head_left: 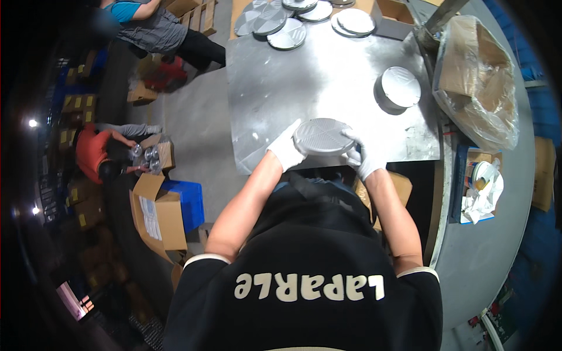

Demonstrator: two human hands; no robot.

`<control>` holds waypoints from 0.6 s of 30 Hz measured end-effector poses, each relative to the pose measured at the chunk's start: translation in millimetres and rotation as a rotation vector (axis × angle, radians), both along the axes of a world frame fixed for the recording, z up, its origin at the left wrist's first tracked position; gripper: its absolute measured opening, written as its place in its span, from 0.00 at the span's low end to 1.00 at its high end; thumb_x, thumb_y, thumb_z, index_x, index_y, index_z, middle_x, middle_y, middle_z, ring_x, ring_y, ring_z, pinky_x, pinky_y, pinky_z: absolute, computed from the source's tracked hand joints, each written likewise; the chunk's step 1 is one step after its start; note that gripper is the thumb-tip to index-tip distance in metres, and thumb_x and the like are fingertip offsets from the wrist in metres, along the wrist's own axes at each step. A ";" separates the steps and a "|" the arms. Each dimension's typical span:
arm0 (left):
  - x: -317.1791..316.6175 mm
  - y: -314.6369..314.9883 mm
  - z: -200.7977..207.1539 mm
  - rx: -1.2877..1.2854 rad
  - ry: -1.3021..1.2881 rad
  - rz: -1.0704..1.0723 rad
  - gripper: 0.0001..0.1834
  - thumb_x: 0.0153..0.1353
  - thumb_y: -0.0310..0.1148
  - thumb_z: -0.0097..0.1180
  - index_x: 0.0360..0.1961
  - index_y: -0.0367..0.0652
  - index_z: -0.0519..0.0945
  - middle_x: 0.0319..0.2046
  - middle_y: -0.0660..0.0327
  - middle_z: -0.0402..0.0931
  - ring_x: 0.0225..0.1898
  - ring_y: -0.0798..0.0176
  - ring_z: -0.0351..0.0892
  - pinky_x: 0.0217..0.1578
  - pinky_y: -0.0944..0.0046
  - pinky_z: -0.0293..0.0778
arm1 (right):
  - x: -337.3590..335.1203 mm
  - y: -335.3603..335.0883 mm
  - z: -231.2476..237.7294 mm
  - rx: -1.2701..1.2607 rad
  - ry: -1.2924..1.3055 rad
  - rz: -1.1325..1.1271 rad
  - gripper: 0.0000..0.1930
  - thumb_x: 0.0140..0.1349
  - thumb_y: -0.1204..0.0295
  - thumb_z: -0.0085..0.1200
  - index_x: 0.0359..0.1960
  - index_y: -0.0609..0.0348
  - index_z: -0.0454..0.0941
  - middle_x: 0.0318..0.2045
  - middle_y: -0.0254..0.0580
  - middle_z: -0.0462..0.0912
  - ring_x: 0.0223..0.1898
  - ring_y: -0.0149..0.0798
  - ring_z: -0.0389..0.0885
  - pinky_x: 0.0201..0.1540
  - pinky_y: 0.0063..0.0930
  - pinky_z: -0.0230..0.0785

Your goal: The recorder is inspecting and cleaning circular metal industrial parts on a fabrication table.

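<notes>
Between my two white-gloved hands is a round grey metal disc (324, 136) with a fine ridged pattern on its top face. My left hand (287, 148) grips its left edge, and my right hand (364, 154) grips the right edge with the thumb on top. The disc is held over the near edge of a metal-topped table (263, 105). Farther right on that table stands a stack of pale round discs (400, 88). Several more patterned discs (286, 34) lie in a loose group at the table's far side.
An open cardboard box (393, 17) sits at the far right corner. Beside the table, right, is a plastic-lined carton (475, 82); nearer is a box with white cloth (483, 187). At left are a cardboard box (158, 213), a blue bin (186, 202) and two people (96, 153).
</notes>
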State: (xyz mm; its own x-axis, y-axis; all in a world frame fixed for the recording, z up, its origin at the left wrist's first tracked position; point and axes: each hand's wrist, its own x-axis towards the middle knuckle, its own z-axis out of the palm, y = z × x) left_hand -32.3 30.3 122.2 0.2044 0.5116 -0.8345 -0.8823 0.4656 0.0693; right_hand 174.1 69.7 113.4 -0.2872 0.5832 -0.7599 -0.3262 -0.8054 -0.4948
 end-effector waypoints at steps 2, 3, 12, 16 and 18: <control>5.2 -2.6 -5.4 0.019 0.039 0.014 0.13 0.61 0.46 0.54 0.33 0.47 0.77 0.23 0.66 0.77 0.20 0.66 0.76 0.17 0.69 0.74 | 1.9 -0.4 7.6 0.118 -0.212 -0.044 0.13 0.47 0.70 0.65 0.34 0.54 0.75 0.21 0.29 0.70 0.14 0.23 0.62 0.14 0.15 0.53; 4.5 -5.4 -10.0 0.031 0.033 0.003 0.13 0.61 0.46 0.54 0.33 0.47 0.77 0.23 0.66 0.77 0.20 0.66 0.76 0.17 0.69 0.74 | 4.8 4.0 10.0 0.123 -0.236 -0.129 0.11 0.48 0.73 0.64 0.32 0.53 0.74 0.16 0.26 0.67 0.11 0.22 0.59 0.11 0.15 0.49; -14.7 -29.0 -32.2 0.138 -0.049 -0.069 0.27 0.67 0.42 0.41 0.65 0.45 0.56 0.67 0.57 0.53 0.61 0.52 0.60 0.47 0.56 0.69 | 95.0 120.5 -39.0 0.442 -0.286 -0.539 0.12 0.53 0.71 0.61 0.40 0.54 0.78 0.20 0.23 0.72 0.13 0.20 0.59 0.15 0.15 0.49; -11.0 -29.1 -32.5 0.147 -0.121 -0.021 0.15 0.64 0.41 0.49 0.48 0.45 0.71 0.44 0.58 0.75 0.42 0.55 0.76 0.36 0.56 0.75 | 118.8 152.2 -65.1 0.342 -0.397 -0.431 0.14 0.53 0.70 0.61 0.43 0.48 0.78 0.34 0.25 0.80 0.23 0.24 0.66 0.24 0.19 0.57; -17.2 -31.9 -34.5 0.156 -0.135 -0.001 0.12 0.65 0.40 0.48 0.45 0.46 0.72 0.39 0.59 0.77 0.38 0.56 0.77 0.34 0.57 0.75 | 115.3 155.4 -71.1 0.387 -0.447 -0.374 0.14 0.57 0.67 0.58 0.45 0.52 0.78 0.36 0.31 0.80 0.26 0.26 0.71 0.24 0.20 0.60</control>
State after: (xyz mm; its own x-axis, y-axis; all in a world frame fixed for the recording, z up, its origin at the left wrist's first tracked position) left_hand -49.5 -1.6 87.6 0.3092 0.6321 -0.7105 -0.8881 0.4591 0.0220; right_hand 289.4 225.1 42.2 0.2769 0.8348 -0.4759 -0.2456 -0.4174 -0.8749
